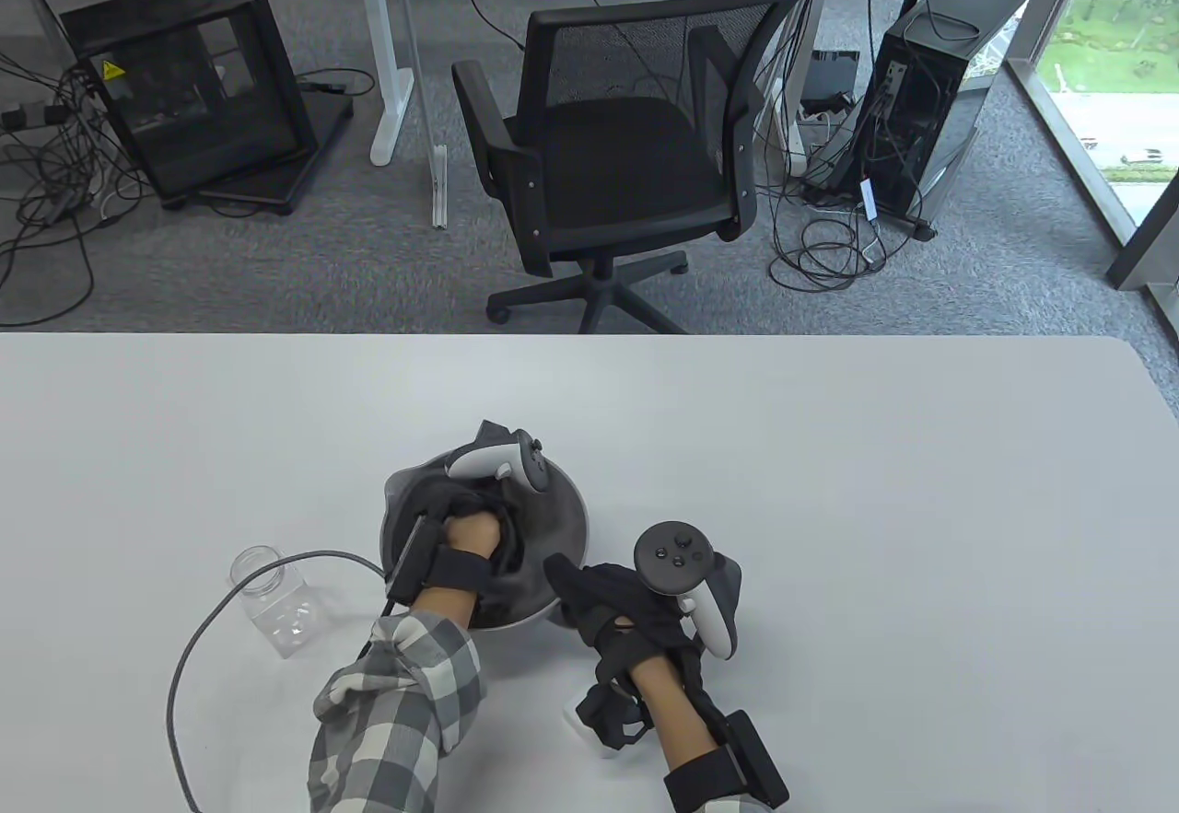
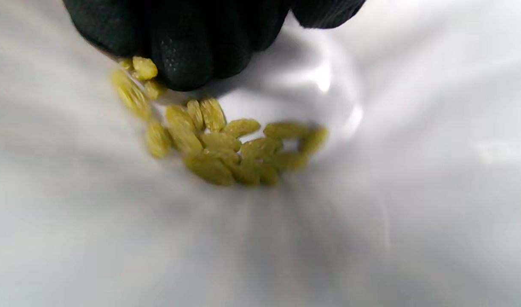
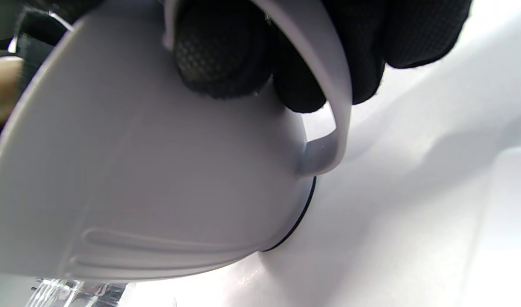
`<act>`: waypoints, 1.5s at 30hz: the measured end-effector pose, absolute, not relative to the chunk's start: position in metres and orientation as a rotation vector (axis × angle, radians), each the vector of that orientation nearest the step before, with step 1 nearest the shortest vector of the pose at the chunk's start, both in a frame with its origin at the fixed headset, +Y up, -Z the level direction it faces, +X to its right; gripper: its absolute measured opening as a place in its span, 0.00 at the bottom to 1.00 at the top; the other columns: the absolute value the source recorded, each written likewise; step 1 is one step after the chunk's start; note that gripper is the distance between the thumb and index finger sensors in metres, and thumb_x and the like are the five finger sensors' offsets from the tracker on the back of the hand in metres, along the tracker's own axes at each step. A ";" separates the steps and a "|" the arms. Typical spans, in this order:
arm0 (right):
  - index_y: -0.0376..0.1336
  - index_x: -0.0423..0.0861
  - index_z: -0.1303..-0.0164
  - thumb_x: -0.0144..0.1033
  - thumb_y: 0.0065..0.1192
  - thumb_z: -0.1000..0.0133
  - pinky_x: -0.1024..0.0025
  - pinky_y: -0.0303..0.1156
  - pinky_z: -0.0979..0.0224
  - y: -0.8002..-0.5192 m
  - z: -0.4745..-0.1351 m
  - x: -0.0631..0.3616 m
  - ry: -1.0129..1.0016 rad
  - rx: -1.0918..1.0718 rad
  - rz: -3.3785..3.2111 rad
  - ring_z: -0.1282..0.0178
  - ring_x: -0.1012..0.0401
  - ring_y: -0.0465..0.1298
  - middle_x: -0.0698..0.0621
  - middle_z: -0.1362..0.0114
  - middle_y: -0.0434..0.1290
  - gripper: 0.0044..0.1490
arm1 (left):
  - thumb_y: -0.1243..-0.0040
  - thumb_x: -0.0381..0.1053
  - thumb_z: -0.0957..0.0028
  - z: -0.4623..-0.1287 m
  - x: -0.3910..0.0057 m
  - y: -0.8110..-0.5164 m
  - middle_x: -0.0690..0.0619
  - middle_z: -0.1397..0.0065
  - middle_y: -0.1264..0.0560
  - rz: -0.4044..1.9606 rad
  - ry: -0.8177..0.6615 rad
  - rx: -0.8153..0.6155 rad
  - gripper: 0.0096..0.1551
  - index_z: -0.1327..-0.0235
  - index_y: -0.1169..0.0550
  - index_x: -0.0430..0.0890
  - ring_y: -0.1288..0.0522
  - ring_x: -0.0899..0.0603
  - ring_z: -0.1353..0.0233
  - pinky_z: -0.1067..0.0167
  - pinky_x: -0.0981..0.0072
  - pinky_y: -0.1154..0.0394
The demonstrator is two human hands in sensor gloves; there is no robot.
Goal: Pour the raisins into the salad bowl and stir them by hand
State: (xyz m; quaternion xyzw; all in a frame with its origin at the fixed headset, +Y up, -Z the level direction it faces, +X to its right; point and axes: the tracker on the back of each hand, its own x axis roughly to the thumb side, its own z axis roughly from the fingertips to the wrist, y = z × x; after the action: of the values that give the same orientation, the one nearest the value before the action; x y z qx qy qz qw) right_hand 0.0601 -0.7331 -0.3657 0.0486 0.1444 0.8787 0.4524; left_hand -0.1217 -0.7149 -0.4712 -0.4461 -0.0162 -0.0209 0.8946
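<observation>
The grey salad bowl (image 1: 566, 518) stands mid-table near the front edge. My left hand (image 1: 461, 505) reaches down inside it. In the left wrist view its gloved fingertips (image 2: 183, 51) touch a heap of yellow-green raisins (image 2: 226, 149) on the bowl's pale bottom (image 2: 371, 192), some raisins blurred beside the fingertips. My right hand (image 1: 599, 597) is at the bowl's right side. In the right wrist view its fingers (image 3: 218, 55) curl round the bowl's handle (image 3: 328, 85) against the outer wall (image 3: 137, 170).
An empty clear jar (image 1: 274, 601) stands left of the bowl, its edge glimpsed under the bowl (image 3: 60, 292). A grey cable (image 1: 193, 656) loops past it to my left wrist. Something small and white (image 1: 585, 730) lies under my right wrist. A black chair (image 1: 617, 141) stands beyond the table.
</observation>
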 end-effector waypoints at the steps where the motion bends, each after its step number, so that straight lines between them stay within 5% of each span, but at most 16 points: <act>1: 0.71 0.36 0.67 0.65 0.45 0.38 0.34 0.64 0.34 -0.733 -0.365 0.060 0.358 0.121 2.170 0.34 0.38 0.72 0.35 0.33 0.73 0.41 | 0.48 0.54 0.36 -0.471 -0.117 -0.716 0.36 0.28 0.26 0.052 -0.132 -0.902 0.30 0.28 0.29 0.38 0.24 0.29 0.34 0.34 0.31 0.32; 3: 0.71 0.37 0.68 0.66 0.45 0.38 0.35 0.64 0.34 -0.733 -0.365 0.060 0.348 0.119 2.177 0.34 0.38 0.72 0.35 0.33 0.74 0.41 | 0.49 0.57 0.37 -0.467 -0.106 -0.719 0.40 0.22 0.30 0.278 -0.334 -1.024 0.29 0.28 0.29 0.43 0.31 0.25 0.27 0.31 0.28 0.36; 5: 0.71 0.36 0.68 0.66 0.48 0.39 0.34 0.64 0.34 -0.734 -0.367 0.062 0.373 0.124 2.151 0.34 0.38 0.72 0.35 0.33 0.74 0.41 | 0.46 0.54 0.39 -0.461 -0.104 -0.726 0.34 0.35 0.19 0.437 -0.376 -1.172 0.27 0.41 0.20 0.35 0.20 0.26 0.37 0.40 0.34 0.24; 9: 0.71 0.36 0.68 0.68 0.48 0.40 0.34 0.63 0.33 -0.735 -0.368 0.064 0.374 0.116 2.134 0.33 0.39 0.71 0.37 0.33 0.74 0.43 | 0.39 0.50 0.40 -0.466 -0.122 -0.721 0.30 0.43 0.12 0.122 -0.061 -1.065 0.26 0.48 0.12 0.31 0.16 0.23 0.45 0.46 0.29 0.23; 11: 0.71 0.36 0.68 0.68 0.48 0.40 0.35 0.64 0.33 -0.734 -0.367 0.063 0.371 0.115 2.148 0.34 0.39 0.71 0.37 0.33 0.74 0.42 | 0.47 0.54 0.36 -0.470 -0.128 -0.715 0.33 0.32 0.22 -0.015 0.056 -0.937 0.29 0.33 0.23 0.37 0.20 0.29 0.39 0.40 0.35 0.26; 16: 0.71 0.37 0.68 0.68 0.47 0.40 0.35 0.64 0.33 -0.734 -0.367 0.063 0.361 0.116 2.152 0.34 0.39 0.72 0.37 0.34 0.74 0.42 | 0.47 0.58 0.38 -0.470 -0.118 -0.728 0.34 0.23 0.38 0.309 -0.310 -1.075 0.33 0.27 0.30 0.38 0.34 0.22 0.28 0.34 0.28 0.35; 19: 0.71 0.36 0.68 0.67 0.50 0.41 0.34 0.63 0.33 -0.734 -0.367 0.063 0.379 0.120 2.125 0.33 0.38 0.71 0.37 0.32 0.73 0.42 | 0.39 0.57 0.44 -0.465 -0.127 -0.741 0.35 0.42 0.16 0.427 -0.232 -1.199 0.26 0.53 0.10 0.39 0.14 0.30 0.46 0.48 0.40 0.17; 21: 0.71 0.36 0.67 0.68 0.49 0.41 0.34 0.63 0.33 -0.734 -0.367 0.063 0.373 0.111 2.133 0.32 0.39 0.70 0.37 0.32 0.73 0.42 | 0.36 0.53 0.44 -0.469 -0.126 -0.737 0.34 0.48 0.10 0.315 -0.155 -1.134 0.26 0.60 0.06 0.33 0.12 0.26 0.49 0.52 0.33 0.18; 24: 0.71 0.36 0.68 0.69 0.48 0.41 0.35 0.63 0.33 -0.736 -0.369 0.064 0.383 0.112 2.116 0.33 0.39 0.71 0.37 0.33 0.74 0.43 | 0.44 0.55 0.38 -0.472 -0.119 -0.727 0.30 0.32 0.23 -0.041 0.007 -0.992 0.31 0.34 0.20 0.34 0.24 0.21 0.37 0.40 0.29 0.28; 26: 0.71 0.37 0.68 0.69 0.48 0.41 0.35 0.63 0.33 -0.736 -0.367 0.063 0.382 0.112 2.123 0.33 0.39 0.71 0.37 0.33 0.74 0.43 | 0.44 0.57 0.39 -0.473 -0.109 -0.727 0.34 0.27 0.29 -0.086 -0.139 -0.921 0.30 0.29 0.26 0.42 0.28 0.22 0.32 0.35 0.29 0.32; 28: 0.71 0.37 0.68 0.69 0.48 0.41 0.35 0.64 0.33 -0.735 -0.367 0.062 0.373 0.115 2.138 0.34 0.39 0.72 0.37 0.34 0.74 0.43 | 0.45 0.61 0.40 -0.470 -0.104 -0.733 0.38 0.26 0.33 0.097 -0.422 -1.021 0.30 0.36 0.22 0.42 0.33 0.21 0.31 0.33 0.28 0.35; 35: 0.72 0.38 0.70 0.72 0.46 0.43 0.38 0.65 0.33 -0.733 -0.368 0.061 0.343 0.133 2.176 0.35 0.43 0.72 0.44 0.40 0.77 0.45 | 0.39 0.58 0.45 -0.471 -0.119 -0.744 0.41 0.56 0.07 0.278 -0.322 -1.160 0.26 0.77 0.04 0.41 0.09 0.34 0.56 0.55 0.43 0.14; 38: 0.72 0.38 0.70 0.72 0.46 0.43 0.38 0.65 0.34 -0.736 -0.369 0.064 0.345 0.112 2.154 0.35 0.44 0.73 0.45 0.41 0.78 0.45 | 0.43 0.56 0.38 -0.475 -0.119 -0.738 0.32 0.49 0.10 0.084 -0.154 -1.033 0.30 0.49 0.12 0.32 0.13 0.25 0.50 0.51 0.33 0.18; 40: 0.72 0.38 0.69 0.72 0.46 0.43 0.38 0.65 0.33 -0.737 -0.368 0.065 0.357 0.120 2.140 0.35 0.44 0.72 0.45 0.41 0.77 0.45 | 0.47 0.57 0.36 -0.477 -0.121 -0.734 0.33 0.44 0.14 -0.006 -0.063 -0.933 0.29 0.45 0.15 0.35 0.16 0.25 0.46 0.46 0.32 0.21; 43: 0.71 0.38 0.70 0.72 0.45 0.42 0.38 0.66 0.33 -0.734 -0.367 0.062 0.328 0.120 2.189 0.35 0.44 0.73 0.46 0.41 0.77 0.44 | 0.47 0.58 0.38 -0.476 -0.121 -0.737 0.38 0.34 0.23 0.106 -0.239 -1.003 0.26 0.35 0.24 0.44 0.25 0.20 0.38 0.39 0.26 0.31; 45: 0.71 0.38 0.70 0.71 0.45 0.42 0.38 0.65 0.33 -0.735 -0.367 0.062 0.337 0.122 2.164 0.35 0.44 0.73 0.46 0.42 0.77 0.44 | 0.47 0.60 0.40 -0.474 -0.117 -0.736 0.39 0.34 0.21 0.290 -0.365 -1.051 0.29 0.39 0.23 0.40 0.23 0.28 0.35 0.35 0.35 0.28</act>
State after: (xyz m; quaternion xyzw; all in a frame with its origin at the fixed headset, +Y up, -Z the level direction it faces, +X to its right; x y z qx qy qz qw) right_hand 0.0619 -0.7352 -0.3667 0.0493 0.1366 0.8777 0.4567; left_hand -0.1174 -0.7361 -0.4740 -0.4969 -0.1724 0.1370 0.8394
